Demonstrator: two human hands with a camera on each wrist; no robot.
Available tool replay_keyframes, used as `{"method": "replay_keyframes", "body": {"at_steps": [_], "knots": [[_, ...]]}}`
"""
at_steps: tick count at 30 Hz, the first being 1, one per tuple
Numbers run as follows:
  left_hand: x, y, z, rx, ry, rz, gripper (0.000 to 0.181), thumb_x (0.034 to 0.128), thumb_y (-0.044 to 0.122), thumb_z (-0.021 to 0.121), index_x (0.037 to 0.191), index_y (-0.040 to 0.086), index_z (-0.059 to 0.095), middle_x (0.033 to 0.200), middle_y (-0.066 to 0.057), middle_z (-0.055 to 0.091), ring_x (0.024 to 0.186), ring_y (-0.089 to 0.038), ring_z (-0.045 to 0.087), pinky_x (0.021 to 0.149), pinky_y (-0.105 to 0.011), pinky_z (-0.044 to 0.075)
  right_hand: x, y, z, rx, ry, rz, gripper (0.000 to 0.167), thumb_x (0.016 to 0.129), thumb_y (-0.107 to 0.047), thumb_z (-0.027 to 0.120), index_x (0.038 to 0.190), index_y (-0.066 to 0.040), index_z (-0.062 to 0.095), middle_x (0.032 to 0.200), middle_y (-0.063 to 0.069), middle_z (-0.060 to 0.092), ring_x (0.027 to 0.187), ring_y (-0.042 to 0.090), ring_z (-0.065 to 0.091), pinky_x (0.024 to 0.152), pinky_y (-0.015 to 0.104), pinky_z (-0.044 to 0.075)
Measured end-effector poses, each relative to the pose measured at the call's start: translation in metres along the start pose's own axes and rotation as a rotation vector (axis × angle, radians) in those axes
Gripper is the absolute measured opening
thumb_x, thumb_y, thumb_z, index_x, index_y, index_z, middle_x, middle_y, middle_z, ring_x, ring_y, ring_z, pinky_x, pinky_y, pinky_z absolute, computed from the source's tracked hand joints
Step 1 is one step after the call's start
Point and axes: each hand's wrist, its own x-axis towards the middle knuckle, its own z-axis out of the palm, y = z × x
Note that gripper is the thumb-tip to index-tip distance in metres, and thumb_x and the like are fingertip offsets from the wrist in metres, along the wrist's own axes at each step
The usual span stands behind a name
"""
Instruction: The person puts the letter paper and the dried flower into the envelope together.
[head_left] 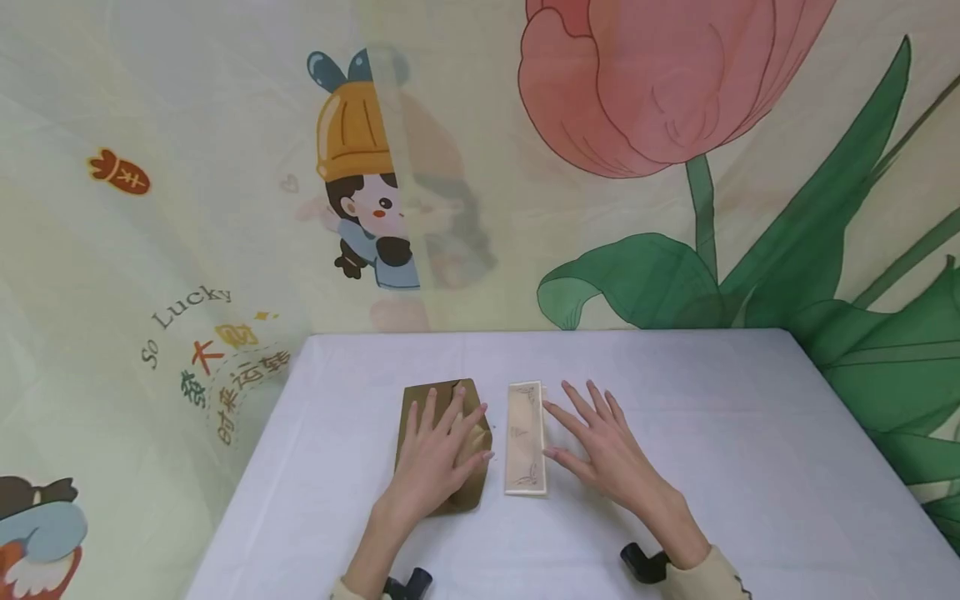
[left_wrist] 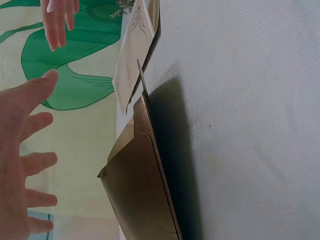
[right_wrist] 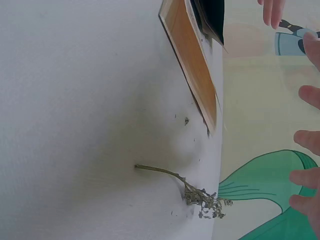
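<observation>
A gold-brown envelope [head_left: 468, 493] [left_wrist: 137, 185] lies on the table beneath my left hand [head_left: 431, 467] [left_wrist: 15, 160]. That hand hovers above it with fingers spread, holding nothing. Just to the right lies a narrow cream folded card [head_left: 526, 458] [left_wrist: 135, 55] with ornamental corner lines. My right hand [head_left: 611, 454] [right_wrist: 310, 140] is raised by the card's right edge, fingers apart and holding nothing. A dried sprig [right_wrist: 200, 197] with tiny clustered heads lies on the table in the right wrist view; in the head view my right hand hides it.
A white cloth covers the table [head_left: 720, 417]. Small dark crumbs [right_wrist: 186, 121] lie between the card and the sprig. Behind the table hangs a printed backdrop [head_left: 465, 75] with a pink tulip, green leaves and cartoon figures.
</observation>
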Motion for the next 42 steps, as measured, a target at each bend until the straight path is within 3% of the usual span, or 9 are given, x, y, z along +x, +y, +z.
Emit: {"method": "replay_keyframes", "body": {"at_steps": [7, 14, 19, 24, 30, 42], "knots": [[-0.004, 0.001, 0.001, -0.021, -0.021, -0.079, 0.065, 0.0941, 0.054, 0.069, 0.151, 0.026, 0.052, 0.163, -0.018, 0.038, 0.147, -0.058, 0.028, 0.114, -0.075, 0.024, -0.003, 0.000, 0.002, 0.014, 0.002, 0.008, 0.066, 0.089, -0.046, 0.077, 0.147, -0.022, 0.057, 0.161, 0.019, 0.042, 0.149, 0.054, 0.029, 0.117, 0.070, 0.022], [-0.011, 0.000, 0.006, 0.013, -0.018, -0.214, 0.062, 0.0959, 0.041, 0.071, 0.147, 0.012, 0.054, 0.145, -0.035, 0.050, 0.123, -0.060, 0.051, 0.099, -0.072, 0.042, -0.005, 0.002, 0.003, 0.013, 0.007, 0.015, 0.065, 0.089, -0.043, 0.079, 0.145, -0.019, 0.059, 0.159, 0.020, 0.044, 0.147, 0.055, 0.033, 0.115, 0.071, 0.027], [-0.015, 0.000, 0.009, -0.008, -0.091, -0.349, 0.065, 0.0967, 0.041, 0.070, 0.146, 0.004, 0.051, 0.137, -0.038, 0.050, 0.108, -0.058, 0.055, 0.081, -0.065, 0.051, -0.005, 0.002, 0.004, 0.007, 0.022, 0.008, 0.063, 0.089, -0.042, 0.079, 0.143, -0.018, 0.060, 0.156, 0.021, 0.047, 0.145, 0.055, 0.036, 0.114, 0.070, 0.030], [-0.016, 0.001, 0.013, -0.054, -0.154, -0.435, 0.063, 0.0995, 0.040, 0.066, 0.148, 0.003, 0.049, 0.130, -0.038, 0.051, 0.100, -0.054, 0.056, 0.072, -0.059, 0.052, -0.005, 0.002, 0.006, -0.001, 0.037, -0.006, 0.062, 0.088, -0.041, 0.079, 0.142, -0.016, 0.061, 0.153, 0.022, 0.050, 0.142, 0.055, 0.041, 0.112, 0.069, 0.034], [-0.016, 0.002, 0.014, -0.078, -0.149, -0.472, 0.048, 0.1044, 0.029, 0.056, 0.146, 0.004, 0.051, 0.128, -0.038, 0.050, 0.096, -0.051, 0.057, 0.067, -0.055, 0.051, -0.003, -0.001, 0.009, 0.010, 0.055, -0.018, 0.058, 0.089, -0.038, 0.080, 0.139, -0.015, 0.063, 0.151, 0.023, 0.053, 0.138, 0.054, 0.045, 0.108, 0.069, 0.038], [-0.016, 0.001, 0.015, -0.078, -0.143, -0.487, 0.046, 0.1030, 0.027, 0.057, 0.144, 0.006, 0.054, 0.128, -0.037, 0.052, 0.095, -0.049, 0.057, 0.062, -0.052, 0.051, 0.001, -0.010, 0.020, 0.019, 0.047, -0.057, 0.054, 0.088, -0.032, 0.081, 0.136, -0.013, 0.064, 0.147, 0.023, 0.056, 0.132, 0.054, 0.052, 0.099, 0.071, 0.046]]}}
